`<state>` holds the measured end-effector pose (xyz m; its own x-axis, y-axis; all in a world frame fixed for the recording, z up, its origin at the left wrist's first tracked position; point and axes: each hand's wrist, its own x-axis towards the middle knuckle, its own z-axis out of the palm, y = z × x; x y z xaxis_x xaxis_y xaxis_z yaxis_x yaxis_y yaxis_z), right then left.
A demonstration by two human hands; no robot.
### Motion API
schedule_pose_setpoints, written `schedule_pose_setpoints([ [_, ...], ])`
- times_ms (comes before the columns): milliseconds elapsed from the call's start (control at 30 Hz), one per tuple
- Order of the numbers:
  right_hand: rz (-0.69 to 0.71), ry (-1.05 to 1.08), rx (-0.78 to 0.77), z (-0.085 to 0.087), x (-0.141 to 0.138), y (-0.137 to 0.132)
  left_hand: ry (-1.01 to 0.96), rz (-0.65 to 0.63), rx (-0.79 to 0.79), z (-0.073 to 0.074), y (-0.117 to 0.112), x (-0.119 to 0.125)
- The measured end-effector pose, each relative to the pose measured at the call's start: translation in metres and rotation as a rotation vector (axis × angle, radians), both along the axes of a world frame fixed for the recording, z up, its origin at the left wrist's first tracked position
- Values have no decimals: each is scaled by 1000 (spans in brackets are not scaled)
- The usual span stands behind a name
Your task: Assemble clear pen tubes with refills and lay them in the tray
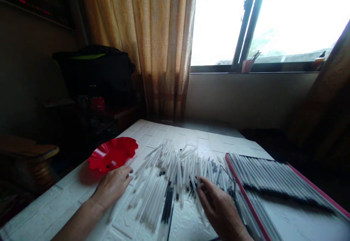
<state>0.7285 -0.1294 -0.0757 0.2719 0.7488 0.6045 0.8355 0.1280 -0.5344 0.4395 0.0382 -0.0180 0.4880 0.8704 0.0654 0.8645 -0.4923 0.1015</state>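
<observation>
My left hand (113, 183) is just in front of the red wavy-edged bowl (116, 153), its fingers curled together; whatever they hold, if anything, is too blurred to make out. Clear plastic pen barrels (153, 201) lie in a loose heap between my hands, with a few small black pieces among them. A bundle of thin black sticks (167, 204) rests at the near side of the heap. At the heap's right, my right hand (217, 202) has thumb and fingers closed on a clear pen barrel (198, 170) that points up. Small dark bits lie in the bowl.
A red-edged tray (240, 193) at the right holds a row of barrels with black ends. The table (79, 204) has a white brick-patterned cover. Beyond it are a curtain (166, 51), a window with a pink cup (247, 66), and a wooden stool (30, 151).
</observation>
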Motion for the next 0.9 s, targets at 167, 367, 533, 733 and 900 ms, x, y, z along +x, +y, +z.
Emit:
schedule_pose_setpoints([
  [167,-59,45,-8,13,13,-4,-15,-85,-19,4,-9,29],
  [367,-144,60,71,22,15,-3,-47,-236,-66,1,-18,49],
  [533,-124,5,89,25,11,-4,-54,-353,-99,0,-37,63],
  [733,-117,-22,68,25,11,-4,-24,-425,-125,-5,-68,80],
  [900,-86,-38,39,26,10,-5,12,-375,-107,-9,-88,87],
])
